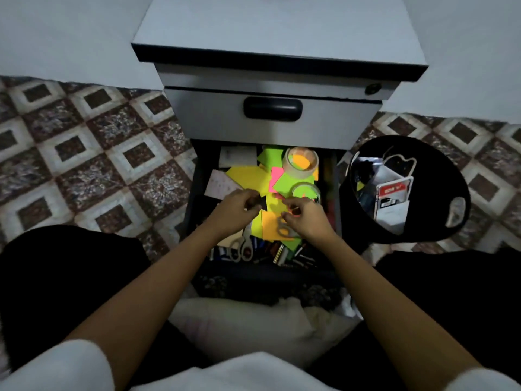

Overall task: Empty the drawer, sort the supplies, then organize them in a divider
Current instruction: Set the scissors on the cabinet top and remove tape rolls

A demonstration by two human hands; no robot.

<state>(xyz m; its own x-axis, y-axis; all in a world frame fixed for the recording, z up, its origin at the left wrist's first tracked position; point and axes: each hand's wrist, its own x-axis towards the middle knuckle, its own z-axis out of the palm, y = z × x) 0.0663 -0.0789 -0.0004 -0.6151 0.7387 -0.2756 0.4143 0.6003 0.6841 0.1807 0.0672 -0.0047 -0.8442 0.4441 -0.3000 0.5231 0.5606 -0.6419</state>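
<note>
Kneeling or sitting on a patterned tile floor [93,153], dark-clothed legs spreading to either side of a pale cushion [248,325].

Reaching forward from a white sleeve, bare left forearm angling up and rightward into the open drawer [197,179] of a grey cabinet [279,32]. Curling the left hand [235,211] knuckles-up, fingers bent inward and pinching a small black item [261,204], too dark to identify, at the fingertips. Hovering over a pair of scissors [243,245] lying handles-toward-camera just below that wrist.

Lying scattered across the drawer's middle: neon sticky notes [248,176] in yellow, green, pink and orange, with white paper slips [221,183] at the left edge and pens and markers [282,253] heaped along the near edge.

Reaching in likewise with the bare right forearm, angling up and leftward. Curling the right hand [306,215] palm-down, fingertips gathered near the left hand's; whether pinching anything, impossible to tell. Partly covering a second pair of scissors [284,228] resting on an orange note.

Sitting just beyond the right hand: two tape rolls [300,162], one behind the other.

Standing on the floor right of the drawer: a black bin [439,176] holding a red-labelled package [393,193] and other unclear things.
</note>
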